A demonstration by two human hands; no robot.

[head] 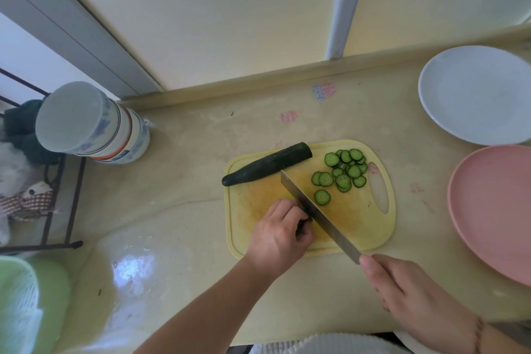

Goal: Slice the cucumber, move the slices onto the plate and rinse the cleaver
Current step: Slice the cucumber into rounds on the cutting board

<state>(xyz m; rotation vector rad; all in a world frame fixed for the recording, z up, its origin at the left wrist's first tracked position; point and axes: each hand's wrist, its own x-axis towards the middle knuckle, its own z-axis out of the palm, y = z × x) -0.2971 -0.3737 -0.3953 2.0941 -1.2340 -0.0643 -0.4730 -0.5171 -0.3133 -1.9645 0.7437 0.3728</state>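
Note:
A yellow cutting board (356,227) lies on the counter. A long dark cucumber piece (265,164) rests across its far left corner. Several green slices (343,172) lie heaped near the board's handle hole. My left hand (280,231) curls over a small dark cucumber stub (305,220), mostly hidden under the fingers. My right hand (411,293) grips the cleaver's handle, which the hand covers; the steel blade (319,214) stands edge-down on the board right against my left fingers. A white plate (474,95) sits far right, a pink plate (494,210) nearer.
A stack of upturned bowls (94,123) stands at the left beside a black wire rack (60,195). A green basket (28,304) sits at the lower left. The counter ends at a wall ledge behind the board.

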